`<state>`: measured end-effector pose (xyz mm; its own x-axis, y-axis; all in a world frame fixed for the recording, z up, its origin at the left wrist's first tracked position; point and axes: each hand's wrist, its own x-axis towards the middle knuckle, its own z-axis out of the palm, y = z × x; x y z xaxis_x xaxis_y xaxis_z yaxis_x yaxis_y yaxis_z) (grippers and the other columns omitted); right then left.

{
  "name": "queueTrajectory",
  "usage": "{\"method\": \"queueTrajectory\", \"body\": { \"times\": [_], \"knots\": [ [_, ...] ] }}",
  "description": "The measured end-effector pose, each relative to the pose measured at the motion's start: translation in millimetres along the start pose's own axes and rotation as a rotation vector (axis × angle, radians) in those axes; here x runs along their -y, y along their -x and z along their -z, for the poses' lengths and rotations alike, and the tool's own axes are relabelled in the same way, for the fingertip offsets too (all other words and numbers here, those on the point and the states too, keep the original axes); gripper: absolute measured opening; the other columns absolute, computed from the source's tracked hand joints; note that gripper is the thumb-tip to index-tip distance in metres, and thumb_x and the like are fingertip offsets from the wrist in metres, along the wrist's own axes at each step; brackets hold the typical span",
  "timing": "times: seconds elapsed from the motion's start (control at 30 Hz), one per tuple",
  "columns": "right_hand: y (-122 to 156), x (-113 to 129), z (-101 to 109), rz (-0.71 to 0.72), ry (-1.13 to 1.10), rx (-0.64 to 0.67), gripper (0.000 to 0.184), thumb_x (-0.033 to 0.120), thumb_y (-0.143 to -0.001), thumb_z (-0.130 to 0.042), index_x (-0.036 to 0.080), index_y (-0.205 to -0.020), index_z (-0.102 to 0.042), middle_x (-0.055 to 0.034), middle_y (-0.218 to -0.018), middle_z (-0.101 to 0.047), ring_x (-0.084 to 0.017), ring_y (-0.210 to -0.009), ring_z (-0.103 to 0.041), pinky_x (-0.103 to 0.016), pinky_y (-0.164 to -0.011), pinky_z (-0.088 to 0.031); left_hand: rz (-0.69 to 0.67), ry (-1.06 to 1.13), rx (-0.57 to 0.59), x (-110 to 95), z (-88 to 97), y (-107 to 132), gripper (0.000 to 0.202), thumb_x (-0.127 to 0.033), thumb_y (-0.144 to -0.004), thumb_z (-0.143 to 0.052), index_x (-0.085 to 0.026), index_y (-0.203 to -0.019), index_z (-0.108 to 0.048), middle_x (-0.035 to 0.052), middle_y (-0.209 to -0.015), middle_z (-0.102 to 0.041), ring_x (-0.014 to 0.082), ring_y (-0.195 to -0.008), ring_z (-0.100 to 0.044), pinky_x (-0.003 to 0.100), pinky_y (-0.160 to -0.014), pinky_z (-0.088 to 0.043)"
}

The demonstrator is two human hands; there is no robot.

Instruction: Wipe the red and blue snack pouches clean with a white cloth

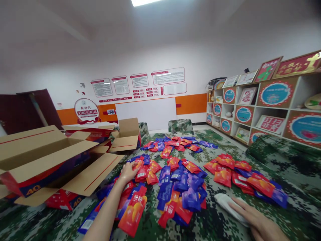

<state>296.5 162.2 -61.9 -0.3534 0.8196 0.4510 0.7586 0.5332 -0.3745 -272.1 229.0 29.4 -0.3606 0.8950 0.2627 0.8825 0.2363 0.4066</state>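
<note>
My left hand [129, 172] reaches into the left pile of small red and blue pouches. Its fingers are curled on a red pouch [139, 163], their tips partly hidden. Below, a larger-looking red pouch [133, 211] with orange fruit printed on it lies near my forearm. My right hand [252, 216] is closed on a folded white cloth [230, 205], which rests on the camouflage tablecloth [218, 222]. Between my hands lies a heap of blue pouches [189, 184] mixed with red ones. Another group of red pouches [223, 174] is just beyond the cloth.
Open cardboard boxes [62, 150] with spread flaps crowd the table's left side. More pouches [178, 144] are scattered farther back. Camouflage-covered chairs [180, 125] stand at the far end and right side. White shelves [253, 112] with boxes and frames line the right wall.
</note>
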Motion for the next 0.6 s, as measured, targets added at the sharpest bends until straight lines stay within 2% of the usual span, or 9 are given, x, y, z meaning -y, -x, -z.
{"method": "queueTrajectory", "body": {
  "times": [0.17, 0.27, 0.37, 0.4, 0.5, 0.57, 0.6],
  "knots": [
    [-6.9, 21.7, 15.4, -0.034, 0.001, 0.053, 0.058, 0.022, -0.07, -0.048, 0.04, -0.125, -0.051, 0.007, -0.136, -0.043, -0.027, -0.122, -0.045, -0.043, -0.102, -0.039, -0.053, -0.133, 0.046, 8.2, -3.5, 0.2, 0.034, -0.042, -0.075, -0.056, -0.026, -0.104, -0.064, 0.0083, -0.108, -0.053, 0.0313, -0.106, -0.046, 0.042, -0.087, -0.037],
    [-10.6, 39.7, 28.9, -0.041, -0.016, 0.066, 0.059, 0.018, -0.071, -0.043, 0.035, -0.126, -0.051, 0.003, -0.136, -0.045, -0.024, -0.122, -0.045, -0.042, -0.103, -0.037, -0.133, -0.169, -0.002, -11.4, 2.5, 7.0, 0.033, -0.037, -0.075, -0.056, -0.024, -0.105, -0.063, 0.0093, -0.111, -0.049, 0.0325, -0.107, -0.043, 0.046, -0.088, -0.035],
    [-14.5, 54.7, 41.4, -0.079, -0.096, 0.048, 0.058, 0.015, -0.07, -0.04, 0.028, -0.123, -0.056, -0.0009, -0.133, -0.049, -0.022, -0.122, -0.046, -0.04, -0.105, -0.034, -0.305, -0.03, -0.111, -64.3, 8.1, 35.2, 0.031, -0.032, -0.078, -0.053, -0.023, -0.107, -0.061, 0.0083, -0.111, -0.049, 0.0296, -0.106, -0.043, 0.045, -0.091, -0.035],
    [-16.0, 58.6, 45.1, -0.102, -0.145, 0.04, 0.057, 0.014, -0.069, -0.04, 0.027, -0.122, -0.057, -0.0016, -0.132, -0.05, -0.023, -0.121, -0.046, -0.041, -0.105, -0.033, -0.393, 0.087, -0.094, -88.1, 8.3, 51.5, 0.03, -0.031, -0.078, -0.054, -0.023, -0.107, -0.061, 0.0074, -0.11, -0.05, 0.0277, -0.106, -0.044, 0.043, -0.093, -0.035],
    [-20.6, 71.4, 55.2, -0.221, -0.397, -0.015, 0.055, 0.015, -0.066, -0.045, 0.025, -0.117, -0.061, -0.0021, -0.127, -0.055, -0.026, -0.12, -0.047, -0.044, -0.105, -0.03, -0.592, 0.519, 0.05, -163.6, -3.0, 116.0, 0.035, -0.029, -0.079, -0.056, -0.023, -0.114, -0.057, 0.006, -0.113, -0.051, 0.0249, -0.11, -0.045, 0.041, -0.096, -0.035],
    [-23.1, 84.0, 61.6, -0.345, -0.689, -0.062, 0.054, 0.016, -0.065, -0.051, 0.024, -0.117, -0.061, -0.0031, -0.121, -0.06, -0.028, -0.114, -0.052, -0.045, -0.101, -0.035, -0.591, 0.827, 0.234, -207.4, -21.7, 160.8, 0.046, -0.028, -0.077, -0.059, -0.025, -0.123, -0.05, 0.0069, -0.12, -0.049, 0.0239, -0.112, -0.046, 0.038, -0.094, -0.038],
    [-23.8, 92.0, 64.6, -0.402, -0.868, -0.076, 0.055, 0.016, -0.065, -0.054, 0.023, -0.118, -0.06, -0.0042, -0.117, -0.062, -0.029, -0.109, -0.056, -0.045, -0.097, -0.039, -0.55, 0.985, 0.315, -225.5, -33.0, 180.4, 0.054, -0.029, -0.075, -0.063, -0.024, -0.126, -0.047, 0.0081, -0.124, -0.047, 0.0247, -0.116, -0.044, 0.037, -0.095, -0.038]
  ]
}}
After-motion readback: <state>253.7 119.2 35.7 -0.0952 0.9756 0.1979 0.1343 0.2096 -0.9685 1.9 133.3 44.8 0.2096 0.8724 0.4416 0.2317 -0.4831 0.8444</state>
